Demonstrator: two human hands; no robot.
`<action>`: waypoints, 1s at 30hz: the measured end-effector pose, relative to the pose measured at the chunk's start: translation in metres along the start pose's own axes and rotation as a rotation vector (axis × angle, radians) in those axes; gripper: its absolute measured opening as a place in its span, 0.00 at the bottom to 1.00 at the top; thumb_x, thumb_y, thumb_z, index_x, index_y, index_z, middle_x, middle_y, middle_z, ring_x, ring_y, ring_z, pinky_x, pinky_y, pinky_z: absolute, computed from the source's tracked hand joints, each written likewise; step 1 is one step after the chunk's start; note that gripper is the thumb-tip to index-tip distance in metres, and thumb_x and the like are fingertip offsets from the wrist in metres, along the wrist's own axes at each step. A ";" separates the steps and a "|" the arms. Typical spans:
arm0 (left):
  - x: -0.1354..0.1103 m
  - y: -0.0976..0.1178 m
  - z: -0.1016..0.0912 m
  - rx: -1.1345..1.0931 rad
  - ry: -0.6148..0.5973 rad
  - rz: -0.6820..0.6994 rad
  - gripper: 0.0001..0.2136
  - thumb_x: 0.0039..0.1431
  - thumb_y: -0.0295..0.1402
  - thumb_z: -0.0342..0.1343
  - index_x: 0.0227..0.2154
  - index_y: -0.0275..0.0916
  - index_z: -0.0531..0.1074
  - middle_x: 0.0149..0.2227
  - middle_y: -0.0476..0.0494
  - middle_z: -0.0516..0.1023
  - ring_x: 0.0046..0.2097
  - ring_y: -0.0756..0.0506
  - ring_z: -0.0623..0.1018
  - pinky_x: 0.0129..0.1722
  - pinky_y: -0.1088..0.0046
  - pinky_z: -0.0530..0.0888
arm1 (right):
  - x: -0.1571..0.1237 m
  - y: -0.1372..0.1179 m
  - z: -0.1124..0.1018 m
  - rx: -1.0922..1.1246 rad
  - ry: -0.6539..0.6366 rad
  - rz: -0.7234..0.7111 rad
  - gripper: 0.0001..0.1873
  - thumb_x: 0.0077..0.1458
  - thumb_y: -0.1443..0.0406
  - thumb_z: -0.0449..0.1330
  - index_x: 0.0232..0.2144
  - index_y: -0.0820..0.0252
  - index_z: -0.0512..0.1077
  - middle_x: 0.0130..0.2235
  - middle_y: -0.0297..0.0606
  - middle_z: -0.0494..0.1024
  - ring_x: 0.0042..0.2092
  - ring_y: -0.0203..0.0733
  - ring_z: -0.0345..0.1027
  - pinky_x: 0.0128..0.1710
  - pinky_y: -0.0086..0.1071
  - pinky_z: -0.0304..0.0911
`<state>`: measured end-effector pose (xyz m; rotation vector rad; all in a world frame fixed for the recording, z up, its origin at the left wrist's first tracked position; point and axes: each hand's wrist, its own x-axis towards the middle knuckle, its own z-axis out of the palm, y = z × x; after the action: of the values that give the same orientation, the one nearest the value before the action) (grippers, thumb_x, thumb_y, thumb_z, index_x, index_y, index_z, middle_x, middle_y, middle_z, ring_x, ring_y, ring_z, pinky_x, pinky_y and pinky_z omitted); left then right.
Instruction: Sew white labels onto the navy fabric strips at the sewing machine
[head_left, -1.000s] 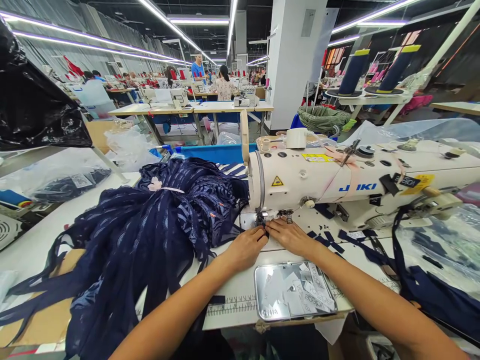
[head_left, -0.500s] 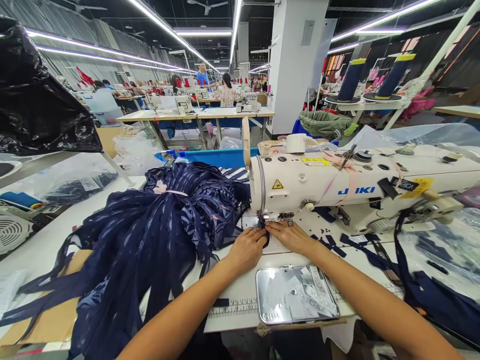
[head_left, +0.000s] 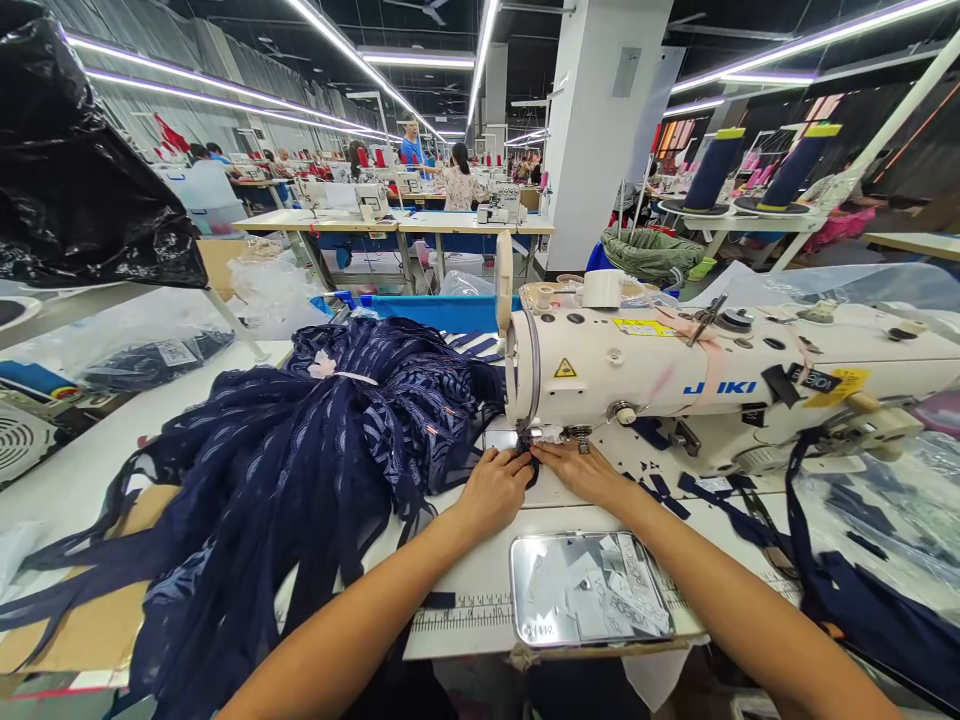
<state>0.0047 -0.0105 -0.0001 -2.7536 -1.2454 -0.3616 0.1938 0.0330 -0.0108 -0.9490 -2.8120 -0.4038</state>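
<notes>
A white sewing machine (head_left: 645, 360) stands in front of me, its presser foot (head_left: 527, 438) down by my fingertips. My left hand (head_left: 493, 490) has its fingers closed and pressed on the edge of a small piece of navy fabric (head_left: 533, 472) just below the foot. From the other side my right hand (head_left: 583, 472) pinches the same piece, fingertips close to those of the left. Most of that fabric is hidden under the fingers. Left of the machine head lies a big bundle of navy sheer garments (head_left: 322, 450), tied with a pale band (head_left: 352, 378).
A metal tray (head_left: 536, 600) of white labels sits at the table's front edge beside a printed ruler (head_left: 465, 612). Navy scraps (head_left: 664, 495) and a strip of navy cloth (head_left: 855, 590) lie to the right. A black plastic bag (head_left: 90, 190) hangs at upper left.
The view has shifted slightly. Both hands stay at the presser foot on the navy fabric, with hardly any visible movement.
</notes>
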 end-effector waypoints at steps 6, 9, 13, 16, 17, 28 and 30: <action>0.003 0.001 -0.002 0.046 -0.017 -0.025 0.12 0.56 0.25 0.46 0.42 0.34 0.68 0.50 0.42 0.70 0.45 0.42 0.69 0.42 0.61 0.64 | 0.001 -0.002 -0.001 0.000 -0.010 0.060 0.24 0.52 0.77 0.48 0.50 0.59 0.66 0.50 0.42 0.70 0.42 0.44 0.69 0.39 0.37 0.65; 0.004 0.001 -0.001 0.073 -0.026 -0.032 0.12 0.57 0.25 0.46 0.43 0.34 0.68 0.50 0.43 0.70 0.44 0.42 0.69 0.42 0.62 0.63 | 0.001 -0.003 -0.001 0.004 -0.011 0.082 0.24 0.52 0.76 0.48 0.51 0.60 0.65 0.50 0.43 0.70 0.42 0.44 0.69 0.39 0.37 0.65; 0.004 0.002 0.000 0.073 0.015 -0.027 0.13 0.58 0.27 0.47 0.46 0.34 0.66 0.49 0.41 0.71 0.44 0.42 0.70 0.42 0.61 0.62 | 0.002 -0.002 0.001 0.023 0.015 0.100 0.23 0.53 0.76 0.47 0.50 0.59 0.66 0.47 0.43 0.73 0.41 0.42 0.70 0.41 0.36 0.65; 0.001 0.002 0.001 0.021 0.036 -0.005 0.13 0.59 0.29 0.48 0.46 0.33 0.66 0.46 0.41 0.73 0.46 0.41 0.69 0.43 0.61 0.60 | 0.003 -0.001 0.005 0.054 0.064 0.107 0.22 0.53 0.75 0.48 0.49 0.58 0.67 0.45 0.41 0.75 0.41 0.42 0.70 0.41 0.36 0.65; 0.000 0.002 0.001 -0.002 0.037 0.003 0.13 0.59 0.28 0.47 0.46 0.34 0.66 0.45 0.42 0.74 0.47 0.42 0.69 0.44 0.61 0.60 | 0.003 0.000 0.005 0.065 0.078 0.108 0.21 0.53 0.74 0.48 0.48 0.59 0.68 0.44 0.42 0.75 0.41 0.43 0.70 0.41 0.37 0.65; -0.006 -0.025 -0.012 -0.061 0.042 -0.050 0.12 0.54 0.21 0.48 0.40 0.36 0.71 0.36 0.43 0.75 0.41 0.45 0.70 0.42 0.64 0.61 | 0.002 -0.015 -0.007 0.150 0.173 0.079 0.13 0.56 0.68 0.51 0.41 0.60 0.72 0.43 0.43 0.73 0.38 0.42 0.69 0.35 0.34 0.66; -0.005 -0.024 -0.013 -0.037 0.045 -0.045 0.12 0.55 0.23 0.47 0.41 0.35 0.71 0.36 0.42 0.74 0.39 0.44 0.69 0.40 0.64 0.62 | 0.002 -0.017 -0.008 0.182 0.188 0.055 0.13 0.56 0.68 0.50 0.40 0.61 0.72 0.42 0.43 0.73 0.37 0.42 0.69 0.33 0.34 0.66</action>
<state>-0.0191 -0.0007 0.0110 -2.7358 -1.3043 -0.4532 0.1824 0.0184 -0.0059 -0.8977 -2.5953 -0.2133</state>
